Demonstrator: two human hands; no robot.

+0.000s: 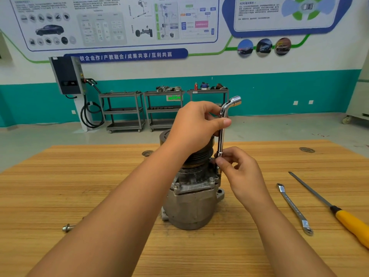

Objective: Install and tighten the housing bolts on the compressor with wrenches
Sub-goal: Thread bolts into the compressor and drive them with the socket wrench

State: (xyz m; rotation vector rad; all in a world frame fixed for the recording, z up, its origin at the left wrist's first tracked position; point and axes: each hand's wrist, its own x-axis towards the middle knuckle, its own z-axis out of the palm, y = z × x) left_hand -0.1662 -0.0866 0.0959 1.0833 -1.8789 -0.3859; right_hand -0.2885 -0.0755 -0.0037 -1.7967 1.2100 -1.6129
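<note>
Our left grip (197,124) was closed around the upper part of the socket wrench (221,142), with the fingers curled behind the shaft and the thumb laid across its front, just under the bend. Our right grip (239,172) pinched the lower end of the same wrench between thumb and forefinger, and its other fingers were loosely curled. The wrench stood nearly upright, its short bent end with the open socket pointing up and to the right. Its lower end came down at the right side of the compressor (191,206), at the flange of the housing. We could not tell if it sat on a bolt there, because the fingers hid this place.

The compressor stood upright in the middle of the tabletop (99,176), the pulley on top and partly behind our left wrist. Two bolt heads (176,185) showed on the front of the flange. One loose bolt (66,228) lay on the tabletop to the left, near our left forearm. To the right lay a ring spanner (293,208), and beside it a screwdriver (351,222) with a yellow handle, the two apart from each other. Behind the tabletop, grey trolleys (123,110) stood along the wall.
</note>
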